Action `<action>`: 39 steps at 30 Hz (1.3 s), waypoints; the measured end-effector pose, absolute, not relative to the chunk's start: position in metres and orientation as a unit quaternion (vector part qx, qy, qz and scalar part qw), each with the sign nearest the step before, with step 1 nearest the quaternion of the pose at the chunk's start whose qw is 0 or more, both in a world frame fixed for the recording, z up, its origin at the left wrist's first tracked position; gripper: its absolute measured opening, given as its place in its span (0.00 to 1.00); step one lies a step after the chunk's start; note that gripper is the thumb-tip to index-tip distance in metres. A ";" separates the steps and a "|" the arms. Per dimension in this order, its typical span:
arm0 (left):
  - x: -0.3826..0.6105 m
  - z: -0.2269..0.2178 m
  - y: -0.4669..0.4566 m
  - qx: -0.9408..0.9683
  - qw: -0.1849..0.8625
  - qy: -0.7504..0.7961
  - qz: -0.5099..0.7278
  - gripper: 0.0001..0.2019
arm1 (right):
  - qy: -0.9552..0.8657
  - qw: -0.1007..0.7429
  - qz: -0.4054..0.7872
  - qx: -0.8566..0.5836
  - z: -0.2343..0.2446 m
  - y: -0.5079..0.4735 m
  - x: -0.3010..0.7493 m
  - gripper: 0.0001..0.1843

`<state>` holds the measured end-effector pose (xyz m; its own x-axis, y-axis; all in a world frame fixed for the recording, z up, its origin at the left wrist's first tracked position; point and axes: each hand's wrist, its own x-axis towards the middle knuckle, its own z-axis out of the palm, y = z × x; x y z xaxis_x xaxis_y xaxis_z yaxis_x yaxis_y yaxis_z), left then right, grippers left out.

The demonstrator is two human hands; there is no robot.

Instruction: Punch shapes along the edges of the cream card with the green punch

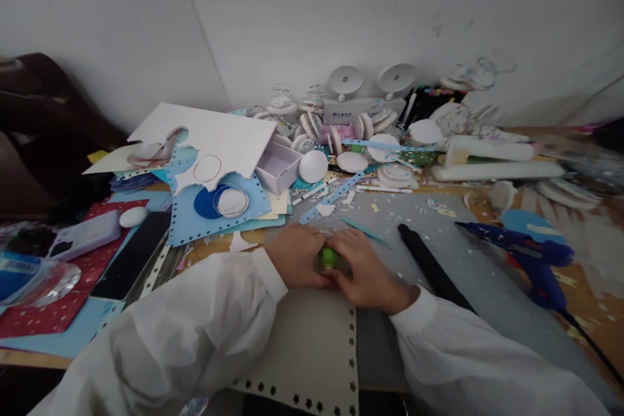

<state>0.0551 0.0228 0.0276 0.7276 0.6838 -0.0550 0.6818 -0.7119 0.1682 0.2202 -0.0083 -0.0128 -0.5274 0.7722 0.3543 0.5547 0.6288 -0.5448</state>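
Observation:
A small green paper punch [328,257] sits between my hands at the far edge of a cream sheet [312,344]. Star-shaped holes run along the sheet's right and near edges. My left hand [298,256] is closed against the punch from the left, its fingers curled at the sheet's edge. From the right, my right hand [364,268] grips the same punch, thumb in front and fingers behind. Both hands partly cover the punch, and its lower part is hidden. The sheet lies on a grey cutting mat [433,208] and reaches past the near table edge.
A blue glue gun [529,257] with its cord lies right, beside a black rod-like thing [433,266]. Left are a dark phone [131,257], a clear bottle [39,279] and blue punched paper [195,224]. A lilac box [279,169] and white foam discs [312,166] crowd the back.

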 end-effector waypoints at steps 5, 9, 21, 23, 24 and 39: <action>0.058 0.035 0.022 0.921 0.111 0.373 -0.008 0.21 | -0.858 0.285 0.186 -0.386 -0.011 -0.008 0.221 0.11; 0.063 0.037 0.022 0.910 0.116 0.397 -0.035 0.16 | -0.861 0.275 0.184 -0.387 -0.011 -0.009 0.219 0.14; 0.068 0.039 0.019 0.903 0.118 0.410 -0.054 0.13 | -0.861 0.272 0.164 -0.397 -0.014 -0.015 0.217 0.17; 0.067 0.039 0.019 0.899 0.119 0.416 -0.059 0.14 | -0.861 0.275 0.166 -0.395 -0.016 -0.015 0.218 0.17; 0.067 0.039 0.020 0.897 0.120 0.420 -0.062 0.14 | -0.860 0.277 0.167 -0.395 -0.016 -0.015 0.217 0.16; 0.047 0.039 0.019 0.868 0.199 0.451 -0.062 0.17 | -0.854 0.297 0.198 -0.378 -0.020 -0.005 0.221 0.13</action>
